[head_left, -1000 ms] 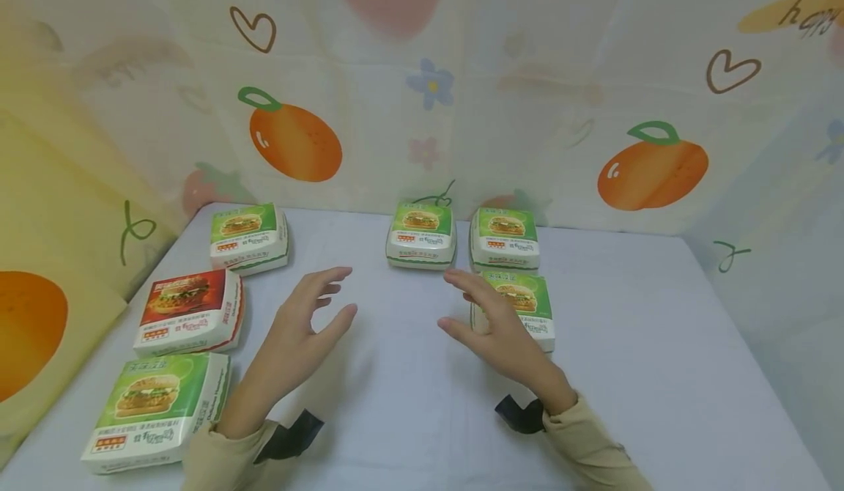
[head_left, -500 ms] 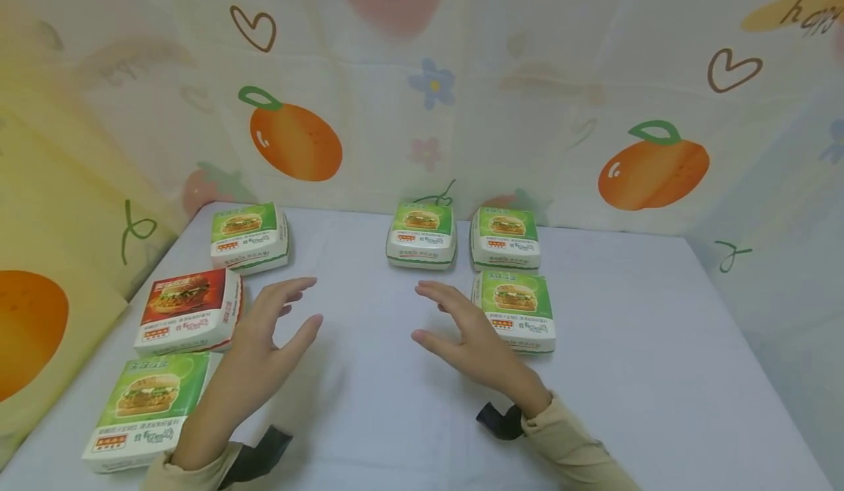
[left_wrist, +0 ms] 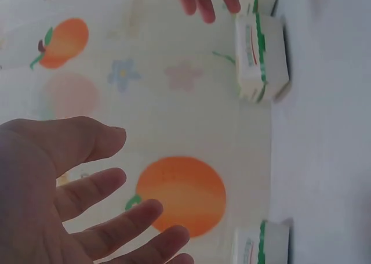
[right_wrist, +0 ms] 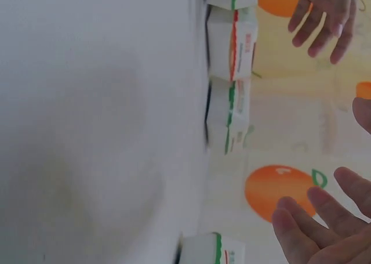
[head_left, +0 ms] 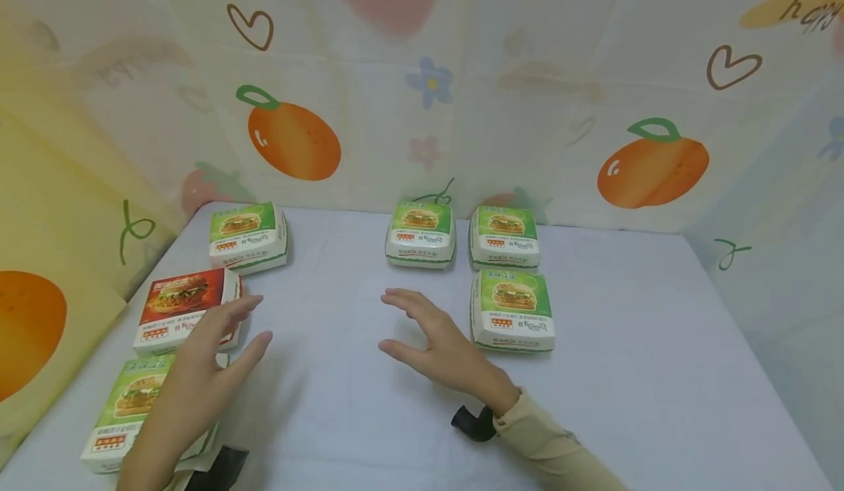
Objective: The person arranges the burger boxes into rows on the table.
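Observation:
My left hand (head_left: 201, 374) hovers over the left side of the table, fingers apart and holding nothing. Behind it, partly hidden, are a green burger box (head_left: 135, 403) in the near left and a red burger box (head_left: 178, 304) just beyond. My right hand (head_left: 442, 348) is in the air right of the middle, its fingers loosely extended around nothing. Nearest to it, on its right, lies another green burger box (head_left: 514, 308). In the left wrist view the left hand (left_wrist: 87, 200) shows spread fingers; in the right wrist view the right hand (right_wrist: 324, 229) also grips nothing.
Further green burger boxes stand along the table's back edge: one at the far left (head_left: 247, 234), one in the middle (head_left: 420, 234) and one right of it (head_left: 504, 236). A printed cloth (head_left: 514, 110) hangs behind the white table (head_left: 646, 344).
Both hands have moved left and slightly nearer. The left hand now covers part of the near green box, and the right hand has drawn away from the right-hand box. The boxes stay put.

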The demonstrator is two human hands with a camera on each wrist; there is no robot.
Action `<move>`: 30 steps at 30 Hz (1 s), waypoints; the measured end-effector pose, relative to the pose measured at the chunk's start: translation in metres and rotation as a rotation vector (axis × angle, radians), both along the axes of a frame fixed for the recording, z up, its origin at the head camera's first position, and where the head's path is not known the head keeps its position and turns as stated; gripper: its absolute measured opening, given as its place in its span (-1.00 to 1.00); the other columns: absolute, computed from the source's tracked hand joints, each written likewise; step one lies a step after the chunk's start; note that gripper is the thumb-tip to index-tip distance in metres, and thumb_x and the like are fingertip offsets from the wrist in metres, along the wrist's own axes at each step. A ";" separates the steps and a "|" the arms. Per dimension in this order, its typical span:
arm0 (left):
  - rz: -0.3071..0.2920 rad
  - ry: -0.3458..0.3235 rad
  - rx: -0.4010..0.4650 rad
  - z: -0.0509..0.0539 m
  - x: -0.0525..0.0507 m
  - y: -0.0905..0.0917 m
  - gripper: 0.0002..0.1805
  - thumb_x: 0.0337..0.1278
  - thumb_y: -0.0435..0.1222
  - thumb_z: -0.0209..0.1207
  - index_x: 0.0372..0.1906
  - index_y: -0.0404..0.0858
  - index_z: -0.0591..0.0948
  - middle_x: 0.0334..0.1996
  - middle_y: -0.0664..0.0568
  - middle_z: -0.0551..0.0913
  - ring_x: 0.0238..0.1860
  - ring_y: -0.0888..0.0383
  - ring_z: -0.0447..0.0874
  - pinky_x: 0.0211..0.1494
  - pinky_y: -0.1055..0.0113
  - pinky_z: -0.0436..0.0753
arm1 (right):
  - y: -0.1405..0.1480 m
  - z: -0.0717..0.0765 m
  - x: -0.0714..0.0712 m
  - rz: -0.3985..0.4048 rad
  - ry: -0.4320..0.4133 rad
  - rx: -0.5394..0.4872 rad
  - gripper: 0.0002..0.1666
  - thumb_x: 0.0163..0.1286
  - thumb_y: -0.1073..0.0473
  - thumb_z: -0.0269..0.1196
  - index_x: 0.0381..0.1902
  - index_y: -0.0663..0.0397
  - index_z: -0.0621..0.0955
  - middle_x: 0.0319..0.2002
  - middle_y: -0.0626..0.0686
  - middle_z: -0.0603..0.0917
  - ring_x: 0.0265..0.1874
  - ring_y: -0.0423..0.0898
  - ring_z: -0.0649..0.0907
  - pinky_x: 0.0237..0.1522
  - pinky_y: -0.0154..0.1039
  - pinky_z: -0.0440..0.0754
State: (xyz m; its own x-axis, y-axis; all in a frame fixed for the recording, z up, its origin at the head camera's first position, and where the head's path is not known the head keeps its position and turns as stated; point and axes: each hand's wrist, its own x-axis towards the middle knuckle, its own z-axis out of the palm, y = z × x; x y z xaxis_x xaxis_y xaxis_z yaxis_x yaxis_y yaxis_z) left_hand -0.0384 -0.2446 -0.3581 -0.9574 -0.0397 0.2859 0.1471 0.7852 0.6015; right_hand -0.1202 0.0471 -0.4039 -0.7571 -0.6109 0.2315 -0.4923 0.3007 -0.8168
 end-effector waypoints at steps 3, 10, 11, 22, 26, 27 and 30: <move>0.026 -0.017 -0.008 -0.004 0.004 -0.010 -0.42 0.23 -0.23 0.31 0.33 -0.22 0.46 0.22 -0.15 0.53 0.11 -0.10 0.51 -0.01 0.81 0.27 | -0.007 -0.002 0.001 0.014 0.001 0.000 -0.30 0.38 0.05 0.31 0.42 0.00 0.37 0.44 -0.07 0.37 0.44 -0.17 0.36 0.39 -0.16 0.47; 0.067 -0.036 0.001 -0.017 0.014 -0.035 -0.40 0.22 -0.23 0.32 0.36 -0.11 0.46 0.22 -0.11 0.52 0.13 0.38 0.43 -0.01 0.85 0.23 | -0.021 -0.004 0.005 0.047 -0.014 0.001 -0.32 0.40 0.02 0.29 0.42 -0.04 0.37 0.44 -0.09 0.35 0.45 -0.18 0.34 0.40 -0.23 0.44; 0.068 -0.016 0.011 -0.019 0.016 -0.038 -0.41 0.20 -0.26 0.33 0.34 -0.12 0.47 0.20 -0.06 0.53 0.11 0.51 0.40 0.01 0.90 0.20 | -0.023 -0.004 0.005 0.050 -0.019 0.003 -0.32 0.40 0.01 0.29 0.42 -0.05 0.37 0.45 -0.09 0.35 0.45 -0.19 0.34 0.40 -0.23 0.44; 0.197 -0.076 0.006 -0.031 0.041 -0.070 -0.41 0.27 -0.18 0.28 0.38 -0.06 0.43 0.19 0.36 0.47 0.01 0.83 0.17 -0.03 0.99 0.13 | -0.045 -0.004 0.010 0.122 -0.076 -0.014 -0.27 0.37 0.04 0.32 0.44 -0.04 0.35 0.45 -0.08 0.35 0.43 -0.21 0.37 0.39 -0.17 0.46; 0.275 -0.120 -0.017 -0.034 0.051 -0.080 -0.39 0.32 -0.12 0.23 0.43 -0.06 0.38 0.22 -0.17 0.50 0.02 0.74 0.21 -0.01 0.97 -0.01 | -0.054 -0.005 0.013 0.140 -0.076 -0.002 -0.28 0.38 0.02 0.31 0.44 -0.08 0.35 0.45 -0.09 0.34 0.43 -0.22 0.36 0.39 -0.27 0.44; 0.297 -0.128 -0.026 -0.035 0.052 -0.082 -0.38 0.32 -0.10 0.23 0.43 -0.07 0.38 0.21 -0.20 0.50 0.04 0.68 0.25 0.00 0.96 -0.03 | -0.055 -0.005 0.014 0.145 -0.075 0.000 -0.28 0.39 0.01 0.30 0.44 -0.08 0.35 0.45 -0.10 0.34 0.43 -0.22 0.36 0.40 -0.27 0.42; 0.344 -0.188 -0.038 -0.035 0.054 -0.085 -0.34 0.35 -0.07 0.19 0.47 -0.15 0.32 0.25 -0.35 0.43 0.22 0.12 0.38 0.27 0.81 0.00 | -0.061 -0.006 0.017 0.158 -0.046 0.026 -0.28 0.41 -0.04 0.28 0.45 -0.10 0.33 0.46 -0.10 0.34 0.44 -0.22 0.35 0.42 -0.27 0.40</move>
